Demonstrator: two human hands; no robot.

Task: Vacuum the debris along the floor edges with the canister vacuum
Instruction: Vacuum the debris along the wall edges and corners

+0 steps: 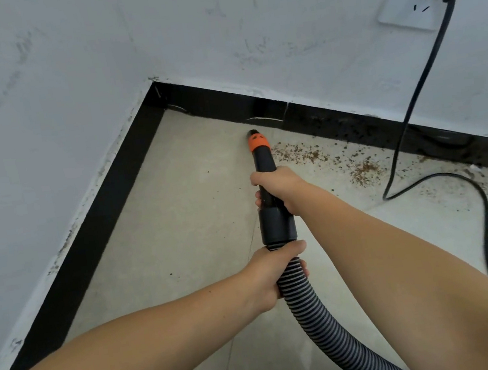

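Note:
A black vacuum nozzle [262, 154] with an orange collar points at the floor just short of the black baseboard [314, 116] on the far wall. My right hand [277, 188] grips the black tube behind the collar. My left hand [274, 274] holds the ribbed grey-black hose [323, 323] just below the black cuff. Brown crumbly debris [364, 169] lies scattered on the pale tiles to the right of the nozzle, along the baseboard. The canister itself is out of view.
A black power cord [426, 67] hangs from a plug in a white wall socket [418, 6] at the top right and loops over the floor on the right. A second baseboard [97, 235] runs along the left wall to the corner.

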